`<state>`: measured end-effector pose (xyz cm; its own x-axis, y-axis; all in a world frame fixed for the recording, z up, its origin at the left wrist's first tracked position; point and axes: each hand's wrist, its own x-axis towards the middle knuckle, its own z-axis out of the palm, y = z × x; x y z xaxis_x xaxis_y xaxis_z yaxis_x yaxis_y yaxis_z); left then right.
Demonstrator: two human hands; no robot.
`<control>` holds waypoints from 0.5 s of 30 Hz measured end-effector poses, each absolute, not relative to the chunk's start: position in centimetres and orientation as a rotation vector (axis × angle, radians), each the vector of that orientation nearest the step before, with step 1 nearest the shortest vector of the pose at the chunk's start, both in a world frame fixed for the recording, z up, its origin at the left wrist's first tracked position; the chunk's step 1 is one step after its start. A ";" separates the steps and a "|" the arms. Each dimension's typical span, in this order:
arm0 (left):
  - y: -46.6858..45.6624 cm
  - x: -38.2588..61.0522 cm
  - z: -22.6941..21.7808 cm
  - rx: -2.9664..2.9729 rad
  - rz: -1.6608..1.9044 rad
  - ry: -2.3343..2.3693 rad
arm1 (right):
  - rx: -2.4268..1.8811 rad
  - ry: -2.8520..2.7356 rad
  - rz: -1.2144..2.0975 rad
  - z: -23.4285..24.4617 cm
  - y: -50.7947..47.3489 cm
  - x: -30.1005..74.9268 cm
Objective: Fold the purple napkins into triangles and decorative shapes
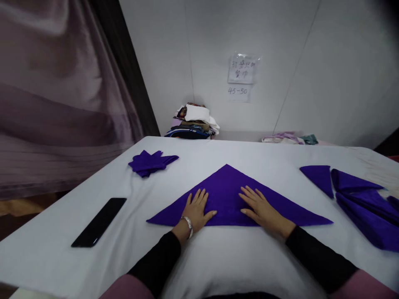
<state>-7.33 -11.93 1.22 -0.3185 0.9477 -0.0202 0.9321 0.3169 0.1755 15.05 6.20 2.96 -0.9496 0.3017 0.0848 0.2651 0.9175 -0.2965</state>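
Observation:
A purple cloth napkin [227,182] lies folded into a wide triangle on the white table [62,257], its long edge toward me and its tip pointing away. My left hand [196,210] rests flat on the triangle's left half, fingers stretched out, a bracelet on the wrist. My right hand [260,206] lies flat on the right half, fingers spread. Neither hand holds anything. Both arms wear black sleeves.
A folded purple napkin shape [151,162] sits at the far left of the table. More purple napkins [358,195] lie at the right. A black phone [99,221] lies at the near left. Piled clothes [193,121] sit behind the table by the wall. A curtain [56,95] hangs left.

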 end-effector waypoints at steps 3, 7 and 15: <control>-12.0 -7.2 1.3 1.754 0.223 2.442 | -0.426 -3.014 0.399 1.7 6.7 13.4; -12.1 -7.2 1.2 1.758 0.269 2.426 | -0.463 -3.056 0.443 0.8 7.8 13.3; -12.1 -7.3 1.0 1.758 0.281 2.421 | -0.283 -3.114 0.531 5.7 7.4 9.2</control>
